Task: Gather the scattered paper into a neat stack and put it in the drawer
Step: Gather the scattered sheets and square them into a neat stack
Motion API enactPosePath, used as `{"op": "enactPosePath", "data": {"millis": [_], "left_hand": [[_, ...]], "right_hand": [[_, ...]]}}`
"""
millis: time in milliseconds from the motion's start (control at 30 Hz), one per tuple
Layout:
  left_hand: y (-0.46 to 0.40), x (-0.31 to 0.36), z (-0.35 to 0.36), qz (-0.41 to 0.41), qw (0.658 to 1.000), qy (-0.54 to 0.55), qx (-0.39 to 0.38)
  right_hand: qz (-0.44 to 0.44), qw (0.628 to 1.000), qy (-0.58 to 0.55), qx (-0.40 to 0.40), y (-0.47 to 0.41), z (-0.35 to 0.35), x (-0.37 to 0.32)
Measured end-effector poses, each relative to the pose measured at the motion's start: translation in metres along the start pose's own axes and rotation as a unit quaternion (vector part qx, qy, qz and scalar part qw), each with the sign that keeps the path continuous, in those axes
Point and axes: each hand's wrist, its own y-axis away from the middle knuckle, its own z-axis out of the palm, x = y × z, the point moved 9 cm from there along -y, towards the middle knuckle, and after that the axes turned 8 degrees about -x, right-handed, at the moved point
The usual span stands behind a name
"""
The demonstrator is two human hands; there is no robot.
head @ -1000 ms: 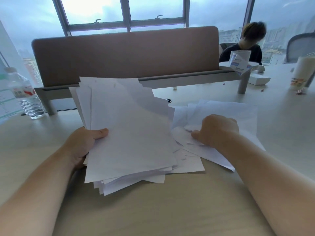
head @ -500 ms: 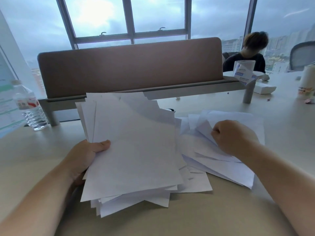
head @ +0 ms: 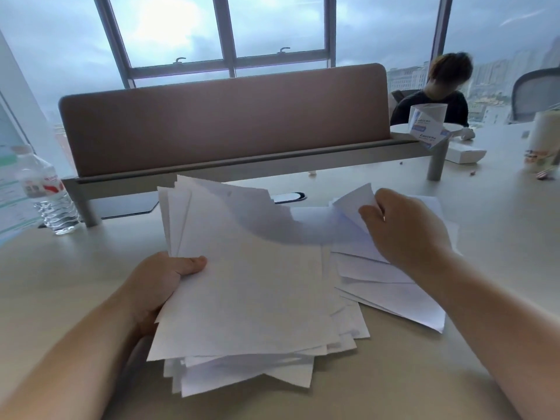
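The untidy bundle of thin white paper sheets (head: 242, 298) stood tilted above the pale smooth wooden desk (head: 91, 268), and my left hand (head: 157, 286) held its edge, thumb on top. My right hand (head: 406, 228) pinched a curled loose sheet (head: 357, 204) from the flat pile (head: 394, 295) beside it. I judged it best to slide each limp sheet fully on before squaring the corners.

Matt white paper (head: 248, 286), plastic bottle (head: 45, 192)
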Motion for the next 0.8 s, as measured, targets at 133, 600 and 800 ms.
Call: {"op": "enactPosePath", "data": {"millis": [133, 600, 800], "left_hand": [[0.0, -0.002, 0.003, -0.021, 1.0, -0.016, 0.005], [0.004, 0.005, 0.02, -0.006, 0.998, 0.057, -0.036], [-0.005, -0.005, 0.014, -0.023, 0.995, -0.093, -0.029]], "right_hand": [[-0.107, 0.989, -0.063, 0.079, 0.018, -0.018, -0.04], [-0.368, 0.879, -0.134, -0.271, 0.108, 0.067, -0.169], [-0.26, 0.892, -0.233, -0.286, 0.08, 0.063, -0.136]]}}
